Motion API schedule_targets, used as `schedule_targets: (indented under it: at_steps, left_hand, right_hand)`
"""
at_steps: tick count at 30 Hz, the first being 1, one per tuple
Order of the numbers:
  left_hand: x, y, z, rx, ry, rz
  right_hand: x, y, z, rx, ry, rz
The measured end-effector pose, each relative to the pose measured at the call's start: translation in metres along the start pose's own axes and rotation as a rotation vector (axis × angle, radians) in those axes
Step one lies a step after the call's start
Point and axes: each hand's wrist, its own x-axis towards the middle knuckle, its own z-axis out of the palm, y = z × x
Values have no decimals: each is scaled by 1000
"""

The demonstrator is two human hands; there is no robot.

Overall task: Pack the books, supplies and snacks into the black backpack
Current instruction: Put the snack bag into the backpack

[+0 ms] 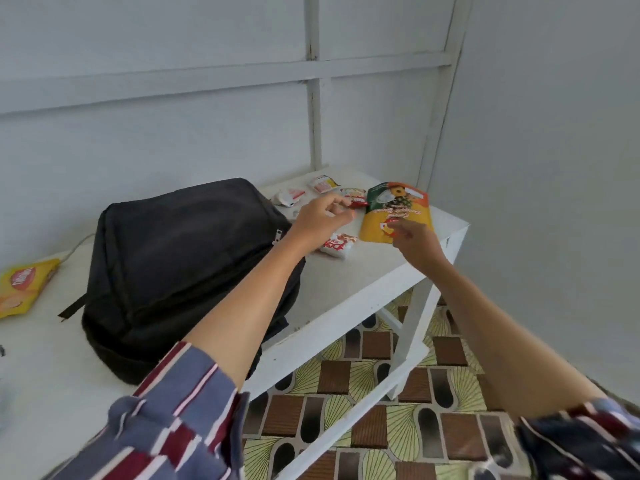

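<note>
The black backpack [180, 268] lies flat and zipped on the white table [363, 282]. My left hand [320, 221] reaches past its top end and pinches a small red and white snack packet [356, 199]. My right hand [415, 242] stretches toward a yellow and green snack pouch [398, 206] near the table's far right corner. Its fingertips touch the pouch's near edge with the fingers loosely extended. Another red and white packet [338, 247] lies just under my left hand.
Two more small white packets [289, 197] [323, 184] lie behind my left hand by the wall. A yellow chips bag [24, 289] rests at the table's far left. The table's right edge drops to a patterned tiled floor [381, 427]. Walls close in behind and to the right.
</note>
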Motion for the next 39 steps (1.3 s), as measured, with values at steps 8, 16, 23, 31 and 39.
schedule_targets:
  at_steps: [8,16,23,31,39]
  left_hand:
    - [105,-30,85,-17,-190,-167]
    - [165,-59,129,225,-174,-204]
    - [166,-68,139,194,-198,-230]
    - [150,-55,145,-107,-117,-329]
    - [116,-28,144,-332,-11,-339]
  right_hand:
    - [82,64,-40,-12,65,146]
    - [140,107,-42,-16,-16,202]
    - [158,115,-35,107,-125,251]
    - [155,120,-47,534,-171,422]
    - [125,130,-70,904,-319,438]
